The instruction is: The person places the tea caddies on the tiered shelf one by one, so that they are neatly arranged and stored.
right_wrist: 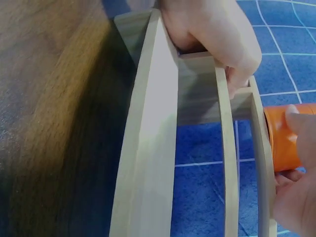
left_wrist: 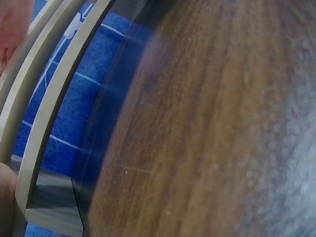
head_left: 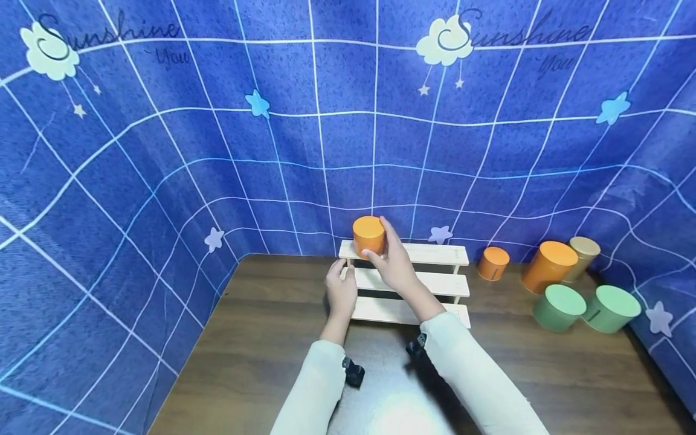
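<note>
Orange canister: upright in the right hand (head_left: 396, 266), at the left end of the top tier; base touching the board or just above it, cannot tell which. Name: held canister (head_left: 368, 237).
Stand: pale wooden stand (head_left: 380, 310), 3 tiers, on the brown table (head_left: 261, 314).
Risk 1, tipping: held canister sits close to the board's left end; if let go with its base part-way over an edge, it could topple. Likely cause: narrow board, off-centre placing.
Risk 2, stand shifting: a downward or backward push at the top tier could rock or slide the stand, more so if the left hand (head_left: 341, 290) slackens.
Risk 3, knock: right forearm crosses above the lower tiers; a low withdrawal could catch a board.
Right hand pose: reaching up and leftward from lower right; thumb on the near side, fingers wrapped round the right and far side, grasping the held canister.
Left hand pose: lower, at the stand's left end; fingers and thumb curled round the end piece, apparently bracing it.
Off right: 5 more canisters on the table: small orange canister (head_left: 493, 264), large orange canister (head_left: 549, 267), tan canister (head_left: 585, 257), 2 green canisters (head_left: 560, 308).
</note>
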